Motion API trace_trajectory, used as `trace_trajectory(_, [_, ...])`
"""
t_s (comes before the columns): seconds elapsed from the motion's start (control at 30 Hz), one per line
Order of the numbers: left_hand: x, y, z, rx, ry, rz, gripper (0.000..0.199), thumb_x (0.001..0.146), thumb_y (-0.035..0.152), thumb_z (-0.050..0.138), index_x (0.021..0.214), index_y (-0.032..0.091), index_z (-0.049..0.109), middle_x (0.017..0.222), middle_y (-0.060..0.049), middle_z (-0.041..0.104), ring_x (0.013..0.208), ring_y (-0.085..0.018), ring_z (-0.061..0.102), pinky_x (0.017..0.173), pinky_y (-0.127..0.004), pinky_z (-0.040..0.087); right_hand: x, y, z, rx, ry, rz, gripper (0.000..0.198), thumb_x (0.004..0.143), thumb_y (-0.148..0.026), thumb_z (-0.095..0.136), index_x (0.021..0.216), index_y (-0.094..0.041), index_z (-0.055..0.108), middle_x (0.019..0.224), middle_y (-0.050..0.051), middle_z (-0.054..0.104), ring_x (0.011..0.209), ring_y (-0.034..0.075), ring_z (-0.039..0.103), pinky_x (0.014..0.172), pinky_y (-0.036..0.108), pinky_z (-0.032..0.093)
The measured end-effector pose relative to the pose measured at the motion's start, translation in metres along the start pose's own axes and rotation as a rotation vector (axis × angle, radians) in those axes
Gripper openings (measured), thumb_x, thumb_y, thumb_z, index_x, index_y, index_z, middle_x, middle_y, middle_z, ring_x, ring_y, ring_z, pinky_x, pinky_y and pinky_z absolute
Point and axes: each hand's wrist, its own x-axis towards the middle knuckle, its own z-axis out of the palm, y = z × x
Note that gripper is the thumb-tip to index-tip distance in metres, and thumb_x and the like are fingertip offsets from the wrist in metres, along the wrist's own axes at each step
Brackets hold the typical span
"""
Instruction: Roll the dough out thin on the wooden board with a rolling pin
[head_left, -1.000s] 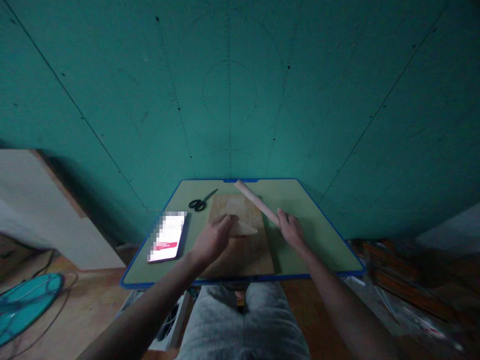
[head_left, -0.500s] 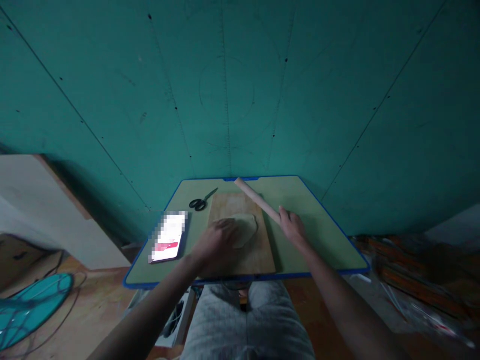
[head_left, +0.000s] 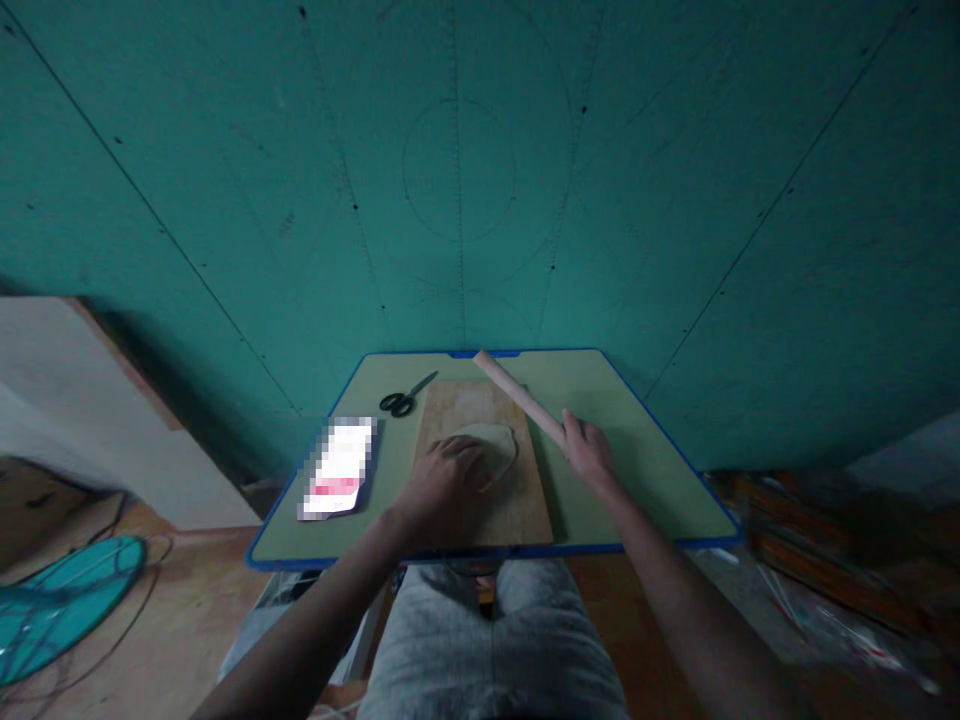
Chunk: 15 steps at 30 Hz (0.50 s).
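left hand (head_left: 448, 474): unclenched, laid over dough sheet (head_left: 496, 442) on wooden cutting board (head_left: 526, 508) | right hand (head_left: 590, 455): clamped around rolling pin (head_left: 520, 395)

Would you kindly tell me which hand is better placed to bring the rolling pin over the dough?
Probably the right hand: it grips the rolling pin by its near end, while the left hand covers part of the dough.

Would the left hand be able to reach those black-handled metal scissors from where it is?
Probably yes: the left hand is over the flat, pale round of dough, and nothing visible blocks its way to the scissors.
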Motion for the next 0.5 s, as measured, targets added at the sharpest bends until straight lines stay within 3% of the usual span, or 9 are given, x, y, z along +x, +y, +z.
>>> trace_trajectory(0.3, [0.008, -0.007, 0.008, -0.082, 0.006, 0.105, 0.025, 0.097, 0.028, 0.046, 0.116, 0.018, 0.059, 0.126, -0.011, 0.062, 0.127, -0.023, 0.052, 0.106, -0.038, 0.047, -0.002, -0.003, -0.006, 0.011, -0.036, 0.042, 0.061, 0.101, -0.050, 0.023, 0.090, -0.018, 0.074, 0.074, 0.011, 0.071, 0.075, 0.021, 0.066, 0.064, 0.027, 0.041])
trace_trajectory(0.5, [0.010, -0.010, 0.016, -0.009, 0.016, 0.001, 0.033, 0.097, 0.029, 0.044, 0.125, 0.014, 0.055, 0.136, -0.015, 0.057, 0.132, -0.026, 0.048, 0.110, -0.043, 0.042, -0.004, -0.006, -0.008, 0.061, -0.039, 0.077, 0.069, 0.100, -0.052, 0.018, 0.084, -0.016, 0.075, 0.066, 0.011, 0.069, 0.069, 0.022, 0.066, 0.062, 0.028, 0.041])
